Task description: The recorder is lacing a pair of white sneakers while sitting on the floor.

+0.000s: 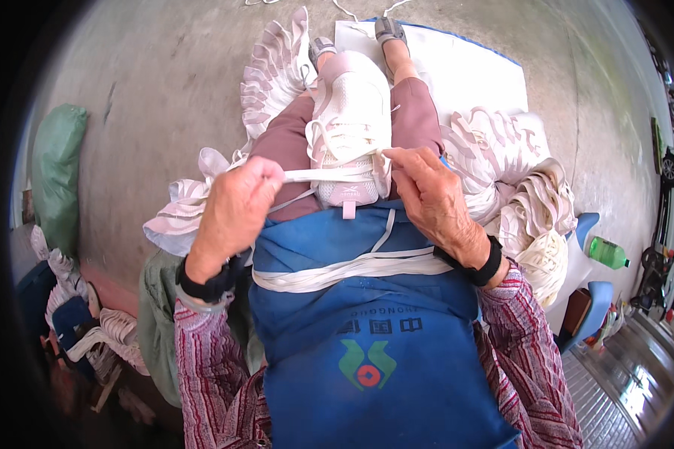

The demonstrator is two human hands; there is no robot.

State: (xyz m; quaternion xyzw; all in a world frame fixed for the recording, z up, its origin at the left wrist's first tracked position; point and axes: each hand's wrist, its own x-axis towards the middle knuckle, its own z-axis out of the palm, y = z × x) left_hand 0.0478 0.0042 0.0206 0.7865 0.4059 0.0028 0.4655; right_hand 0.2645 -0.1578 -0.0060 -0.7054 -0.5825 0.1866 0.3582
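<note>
A white and pale pink shoe upper (350,101) lies lengthwise between my thighs, its toe away from me and its pink heel-side tab toward me. White lacing crosses its middle. My left hand (240,200) is closed, pinching a flat white shoelace (318,176) stretched taut across the upper's tongue. My right hand (436,193) is closed at the upper's right eyelet edge, thumb and forefinger pinched on the lacing there; the fingertips partly hide the exact spot. A bundle of loose white laces (344,271) lies across my blue apron (367,318).
Stacked uppers fan out at left (273,75) and right (494,146), beside a coil of laces (544,262). A white sheet (468,71) lies ahead. Green sack (58,172) far left; green bottle (608,253) and blue-edged chair (591,310) at right.
</note>
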